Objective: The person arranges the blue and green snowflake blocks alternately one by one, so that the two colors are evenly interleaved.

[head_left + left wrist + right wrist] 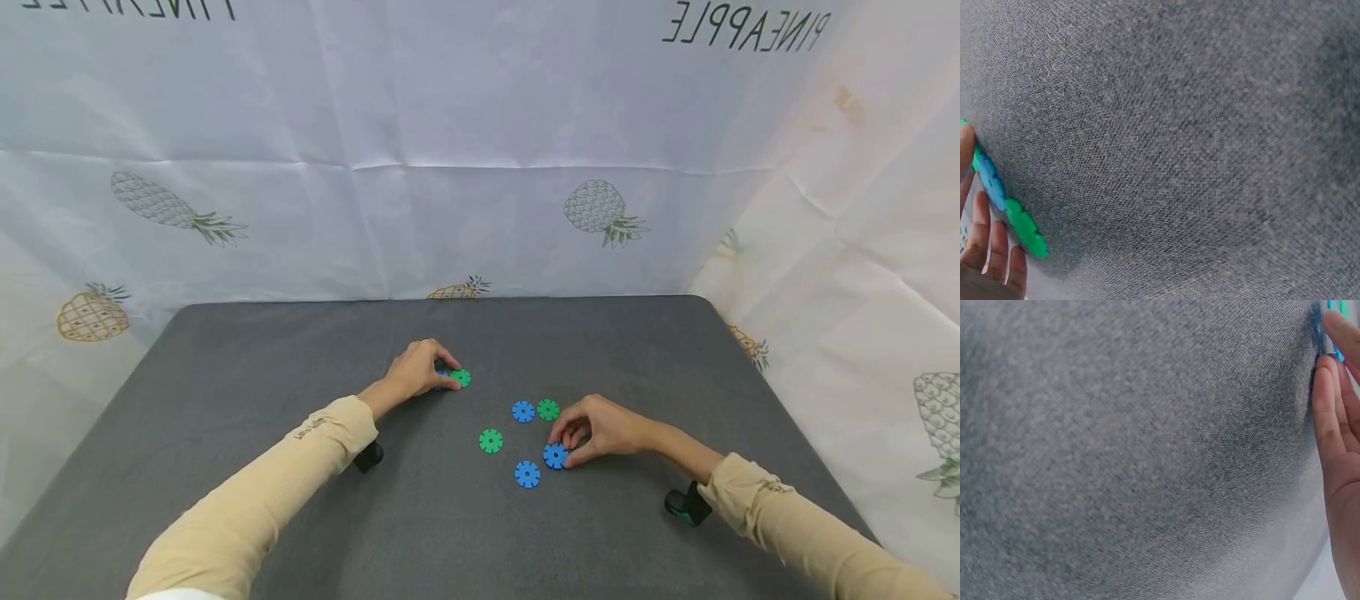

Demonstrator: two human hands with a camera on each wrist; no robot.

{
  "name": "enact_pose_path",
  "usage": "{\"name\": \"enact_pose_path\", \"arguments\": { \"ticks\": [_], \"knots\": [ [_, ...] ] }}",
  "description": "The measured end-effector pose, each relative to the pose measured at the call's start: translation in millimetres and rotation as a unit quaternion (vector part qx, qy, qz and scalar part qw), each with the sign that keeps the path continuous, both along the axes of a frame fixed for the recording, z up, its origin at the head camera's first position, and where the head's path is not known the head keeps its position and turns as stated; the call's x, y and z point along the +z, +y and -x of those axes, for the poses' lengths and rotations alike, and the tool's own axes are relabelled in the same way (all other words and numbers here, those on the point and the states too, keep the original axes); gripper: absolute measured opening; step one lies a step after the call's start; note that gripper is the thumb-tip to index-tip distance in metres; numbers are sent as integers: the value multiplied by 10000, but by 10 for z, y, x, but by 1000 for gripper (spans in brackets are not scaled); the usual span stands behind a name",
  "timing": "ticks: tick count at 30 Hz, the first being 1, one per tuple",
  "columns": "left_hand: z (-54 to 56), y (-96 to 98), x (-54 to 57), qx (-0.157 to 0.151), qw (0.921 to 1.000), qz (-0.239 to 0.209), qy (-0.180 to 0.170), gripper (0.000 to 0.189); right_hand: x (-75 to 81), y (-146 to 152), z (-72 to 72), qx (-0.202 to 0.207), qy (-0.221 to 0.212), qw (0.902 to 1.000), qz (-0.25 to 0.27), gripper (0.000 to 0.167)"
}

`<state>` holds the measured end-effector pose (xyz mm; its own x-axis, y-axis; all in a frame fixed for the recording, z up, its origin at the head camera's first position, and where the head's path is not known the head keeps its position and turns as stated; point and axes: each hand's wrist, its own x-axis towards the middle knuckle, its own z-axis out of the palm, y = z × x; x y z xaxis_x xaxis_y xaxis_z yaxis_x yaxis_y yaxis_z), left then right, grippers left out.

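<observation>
My left hand [416,368] pinches a green notched disc [461,377] between thumb and finger. A blue notched disc [442,382] shows partly behind those fingers. In the left wrist view, a blue disc [991,180] sits in a row between a green disc [1025,229] and another green piece mostly hidden by a finger. My right hand [611,429] holds a blue notched disc [556,456] by its edge, thumb and index finger at either side. The right wrist view shows the right hand [1338,419] at its edge, the disc largely hidden.
Near the right hand lie a green disc [548,409], a blue disc [522,412], another green disc [491,441] and another blue disc [527,474]. All rest flat on the dark grey table [300,350]. A pineapple-print cloth [450,225] hangs behind the table.
</observation>
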<state>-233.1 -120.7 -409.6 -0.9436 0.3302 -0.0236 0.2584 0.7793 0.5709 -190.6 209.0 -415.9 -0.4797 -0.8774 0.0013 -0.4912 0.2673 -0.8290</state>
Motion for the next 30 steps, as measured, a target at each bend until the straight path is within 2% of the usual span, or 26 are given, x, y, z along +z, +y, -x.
{"name": "enact_pose_path", "arguments": {
  "ticks": [10,16,30],
  "knots": [
    [-15,6,-13,55,10000,24,-24,25,-23,25,-5,-485,6,9985,259,27],
    [-30,3,-15,59,10000,-6,-28,25,-38,36,26,-788,-176,9962,340,27],
    [-50,32,-6,96,9999,-93,24,25,-20,-53,135,-1105,-215,9925,479,25]
  ]
}}
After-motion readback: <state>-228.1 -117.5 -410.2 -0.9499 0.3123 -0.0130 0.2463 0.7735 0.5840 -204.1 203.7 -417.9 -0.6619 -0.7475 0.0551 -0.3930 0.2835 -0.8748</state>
